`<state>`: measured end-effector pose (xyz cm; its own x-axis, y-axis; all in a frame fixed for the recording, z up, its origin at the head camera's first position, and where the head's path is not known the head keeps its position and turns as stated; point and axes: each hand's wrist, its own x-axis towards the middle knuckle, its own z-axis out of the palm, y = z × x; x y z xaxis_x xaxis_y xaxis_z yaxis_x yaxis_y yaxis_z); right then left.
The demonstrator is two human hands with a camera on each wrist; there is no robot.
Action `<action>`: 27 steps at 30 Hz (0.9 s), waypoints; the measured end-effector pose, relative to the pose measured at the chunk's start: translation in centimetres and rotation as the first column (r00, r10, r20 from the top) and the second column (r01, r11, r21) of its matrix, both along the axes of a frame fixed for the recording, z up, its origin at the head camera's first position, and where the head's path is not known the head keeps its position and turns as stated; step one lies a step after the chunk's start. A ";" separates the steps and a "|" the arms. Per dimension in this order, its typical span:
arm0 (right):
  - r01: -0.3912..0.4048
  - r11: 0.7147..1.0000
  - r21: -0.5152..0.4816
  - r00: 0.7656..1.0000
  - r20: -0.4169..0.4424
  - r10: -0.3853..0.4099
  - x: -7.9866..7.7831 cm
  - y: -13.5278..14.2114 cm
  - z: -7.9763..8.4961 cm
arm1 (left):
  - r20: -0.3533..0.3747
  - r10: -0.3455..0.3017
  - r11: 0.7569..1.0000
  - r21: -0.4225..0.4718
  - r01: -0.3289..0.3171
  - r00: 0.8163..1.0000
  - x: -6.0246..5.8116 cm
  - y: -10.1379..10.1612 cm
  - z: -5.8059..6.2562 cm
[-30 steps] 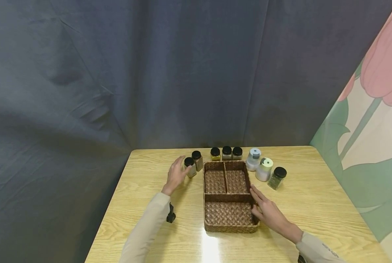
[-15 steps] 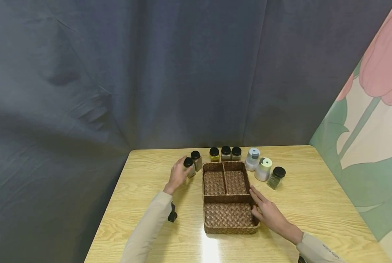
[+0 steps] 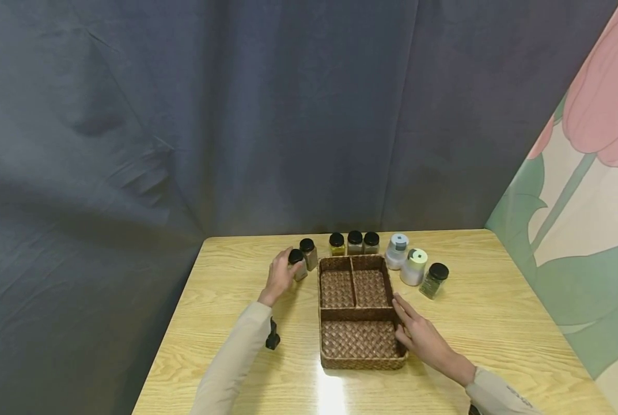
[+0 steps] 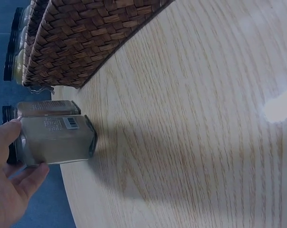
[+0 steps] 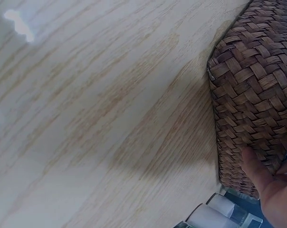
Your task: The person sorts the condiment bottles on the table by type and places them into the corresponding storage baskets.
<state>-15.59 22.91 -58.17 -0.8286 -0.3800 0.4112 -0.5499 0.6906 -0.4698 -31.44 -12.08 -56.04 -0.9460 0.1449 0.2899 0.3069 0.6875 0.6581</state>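
At the left, my left hand (image 3: pixel 277 278) grips a square glass spice jar (image 4: pixel 55 140) near its black lid. Its thumb lies at the lid and its fingers curl round the other side. The jar stands upright at the table, with pale tan contents and a barcode label. Right behind it is a second black-lidded spice jar (image 3: pixel 311 257). A brown woven basket (image 3: pixel 363 363) with three compartments sits in the middle. My right hand (image 3: pixel 427 341) holds the basket's right wall, with one finger (image 5: pixel 255 168) on the outside and others over the rim.
Several black-lidded jars (image 3: pixel 355 242) line up behind the basket. To its right stand a blue-topped container (image 3: pixel 397 252), a green-topped container (image 3: pixel 414 268) and a jar of green herbs (image 3: pixel 434 280). A dark curtain (image 3: pixel 309 115) hangs behind the table (image 3: pixel 485 300).
The left hand's fingers have come in closer around the jar. The right hand stays on the basket wall, and the whole view has shifted very slightly.
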 end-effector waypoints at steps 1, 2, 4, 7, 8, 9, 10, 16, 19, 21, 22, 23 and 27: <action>0.000 1.000 0.002 1.000 0.003 0.000 0.0 0.0 0.0 | -0.004 -0.001 1.000 0.002 0.001 1.000 0.0 0.0 0.0; 0.002 1.000 0.003 1.000 0.004 -0.002 0.0 0.0 0.1 | -0.009 -0.001 1.000 0.004 0.001 1.000 0.1 0.0 0.1; 0.003 1.000 0.007 1.000 0.008 -0.003 0.1 -0.1 0.1 | -0.019 -0.006 1.000 0.011 0.006 1.000 0.1 0.0 0.2; 0.007 1.000 0.014 1.000 0.009 -0.007 0.1 -0.1 0.2 | -0.024 -0.013 1.000 0.022 0.013 1.000 0.3 0.1 0.2; 0.008 1.000 0.014 1.000 0.010 -0.008 0.1 -0.1 0.2 | -0.025 -0.016 1.000 0.024 0.016 1.000 0.3 0.1 0.2; 0.009 1.000 0.016 1.000 0.009 -0.009 0.1 -0.1 0.2 | -0.028 -0.019 1.000 0.022 0.019 0.999 0.4 0.1 0.1; 0.010 1.000 0.018 1.000 0.007 -0.010 0.1 0.0 0.2 | -0.030 -0.021 1.000 0.021 0.021 0.999 0.4 0.2 0.1; 0.015 1.000 0.015 1.000 -0.004 -0.015 0.0 0.0 0.2 | -0.043 -0.029 1.000 0.009 0.029 0.999 0.5 0.2 0.3; 0.018 1.000 0.013 1.000 -0.006 -0.017 0.0 0.0 0.2 | -0.042 -0.023 1.000 -0.004 0.023 0.999 0.6 0.2 0.4; 0.017 1.000 0.014 1.000 -0.003 -0.017 0.0 0.0 0.1 | -0.040 -0.019 1.000 -0.016 0.019 0.999 0.6 0.1 0.4; 0.017 1.000 0.014 1.000 -0.002 -0.017 0.0 0.0 0.1 | -0.045 -0.020 1.000 -0.021 0.019 0.999 0.7 0.1 0.3; 0.017 1.000 0.013 1.000 0.002 -0.017 0.0 0.0 0.1 | -0.054 -0.022 0.999 -0.026 0.020 0.998 0.7 0.1 0.3; 0.015 1.000 0.006 1.000 0.014 -0.015 0.1 0.0 0.1 | -0.099 -0.041 0.999 -0.033 0.038 0.994 0.8 0.1 0.4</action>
<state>-15.52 22.92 -58.11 -0.8398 -0.3701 0.3972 -0.5330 0.7011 -0.4737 -30.67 -11.98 -55.67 -0.9061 0.1921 0.3768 0.3970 0.6934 0.6013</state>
